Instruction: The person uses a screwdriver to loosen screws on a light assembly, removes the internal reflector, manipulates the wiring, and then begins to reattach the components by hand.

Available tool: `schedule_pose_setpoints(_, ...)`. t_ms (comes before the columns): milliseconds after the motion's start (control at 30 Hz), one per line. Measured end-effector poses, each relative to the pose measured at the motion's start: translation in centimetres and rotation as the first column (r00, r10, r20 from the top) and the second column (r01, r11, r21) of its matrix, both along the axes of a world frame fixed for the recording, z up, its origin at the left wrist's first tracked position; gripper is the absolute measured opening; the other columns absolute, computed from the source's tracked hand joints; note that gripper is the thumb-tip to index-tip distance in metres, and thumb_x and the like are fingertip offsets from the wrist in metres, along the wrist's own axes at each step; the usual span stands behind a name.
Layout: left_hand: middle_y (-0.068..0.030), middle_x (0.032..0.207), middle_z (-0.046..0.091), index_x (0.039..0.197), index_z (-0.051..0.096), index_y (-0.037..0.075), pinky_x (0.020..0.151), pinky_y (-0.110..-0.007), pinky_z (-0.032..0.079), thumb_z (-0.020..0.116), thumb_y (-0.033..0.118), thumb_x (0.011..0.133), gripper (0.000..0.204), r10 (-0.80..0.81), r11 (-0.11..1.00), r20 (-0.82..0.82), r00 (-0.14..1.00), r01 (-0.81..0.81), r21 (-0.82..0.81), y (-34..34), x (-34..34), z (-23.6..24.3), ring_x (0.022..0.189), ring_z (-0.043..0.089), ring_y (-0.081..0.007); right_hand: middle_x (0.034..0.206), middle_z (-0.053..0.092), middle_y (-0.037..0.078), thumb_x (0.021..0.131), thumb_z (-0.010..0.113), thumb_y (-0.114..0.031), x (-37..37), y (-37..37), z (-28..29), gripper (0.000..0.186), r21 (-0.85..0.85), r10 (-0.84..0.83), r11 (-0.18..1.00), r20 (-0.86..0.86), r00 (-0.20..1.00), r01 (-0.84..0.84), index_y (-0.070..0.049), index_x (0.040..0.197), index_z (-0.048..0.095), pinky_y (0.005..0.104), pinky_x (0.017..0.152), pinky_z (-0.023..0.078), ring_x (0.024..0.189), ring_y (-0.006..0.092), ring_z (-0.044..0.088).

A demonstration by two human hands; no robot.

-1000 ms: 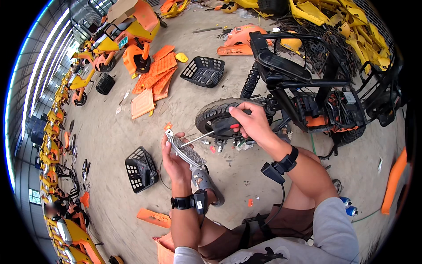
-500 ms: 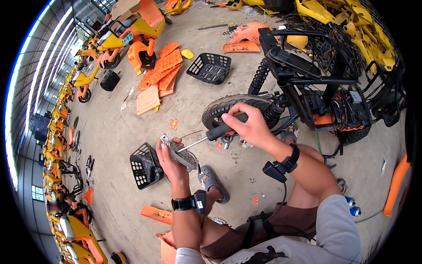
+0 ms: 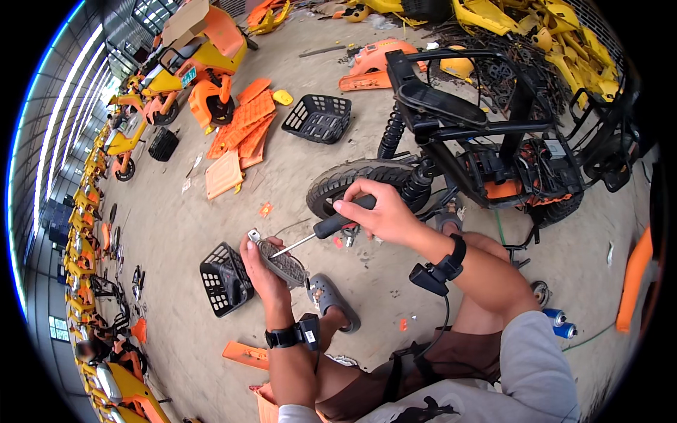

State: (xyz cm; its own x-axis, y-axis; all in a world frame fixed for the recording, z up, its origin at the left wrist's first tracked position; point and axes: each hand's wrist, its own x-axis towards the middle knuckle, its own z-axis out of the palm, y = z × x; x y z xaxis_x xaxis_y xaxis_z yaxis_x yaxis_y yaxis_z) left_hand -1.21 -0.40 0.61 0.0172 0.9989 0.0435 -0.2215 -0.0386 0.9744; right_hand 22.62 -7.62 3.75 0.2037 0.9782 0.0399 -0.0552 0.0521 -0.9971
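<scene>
Left of centre, the half-curled left hand [image 3: 261,276] holds a grey metal part [image 3: 287,269]. The right hand [image 3: 383,215], closed, grips a dark-handled screwdriver [image 3: 336,223], tip at the part. Far right stands a black vehicle frame [image 3: 448,161].

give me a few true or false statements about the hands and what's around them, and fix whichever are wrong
1. The right hand grips a screwdriver by its dark handle. True.
2. The left hand holds a grey metal part. True.
3. The screwdriver's tip points away from the metal part. False: the tip is at the metal part.
4. A black basket sits on the floor to the left of the left hand. True.
5. The metal part lies inside the black basket. False: it is in the left hand.
</scene>
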Motion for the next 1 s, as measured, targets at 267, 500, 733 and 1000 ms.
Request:
schedule_pose_setpoints(267,-0.0087,0.080,0.061,0.119,0.049,0.008,0.057,-0.027,0.047,0.043,0.039,0.102,0.036,0.012,0.998,-0.143,0.990,-0.020,-0.054,0.0,0.7,-0.2,0.062,0.057,-0.0150,0.071,0.063,0.000,0.084,0.076,-0.025,0.3,-0.4,-0.2,0.026,0.095,-0.020,0.995,0.063,0.998,0.014,-0.005,0.092,0.062,0.0218,0.041,0.041,0.049,0.0041,0.052)
schedule_pose_setpoints(500,-0.0086,0.081,0.062,0.124,0.048,0.005,0.060,-0.027,0.049,0.044,0.035,0.102,0.037,-0.027,1.000,-0.186,0.982,0.029,0.007,0.0,1.3,-0.3,0.065,0.058,-0.0140,0.068,0.069,0.005,0.086,0.072,-0.031,1.4,0.2,-1.8,0.028,0.000,-0.082,0.997,0.104,0.991,0.083,-0.004,0.091,0.067,0.0248,0.046,0.045,0.049,0.0084,0.057)
schedule_pose_setpoints(733,-0.0061,0.077,0.061,0.097,0.055,0.005,0.065,-0.031,0.048,0.047,0.032,0.101,0.030,0.157,0.972,-0.421,0.894,-0.065,0.225,0.5,-1.1,-1.7,0.070,0.057,-0.0136,0.076,0.063,-0.001,0.087,0.073,-0.019,-0.7,1.2,-1.4,0.018,-0.037,-0.018,0.999,0.019,1.000,0.019,-0.003,0.088,0.066,0.0201,0.046,0.042,0.054,0.0048,0.054)
schedule_pose_setpoints(1000,-0.0050,0.094,0.062,0.130,0.047,0.000,0.076,-0.027,0.048,0.060,0.027,0.096,0.044,0.057,0.979,-0.277,0.959,0.000,0.202,0.8,-2.5,-3.0,0.086,0.057,-0.0109,0.059,0.059,0.004,0.092,0.064,-0.019,-2.1,2.0,-3.5,0.018,-0.045,-0.063,0.997,0.044,0.997,0.065,-0.005,0.083,0.059,0.0209,0.034,0.031,0.038,0.0069,0.048)
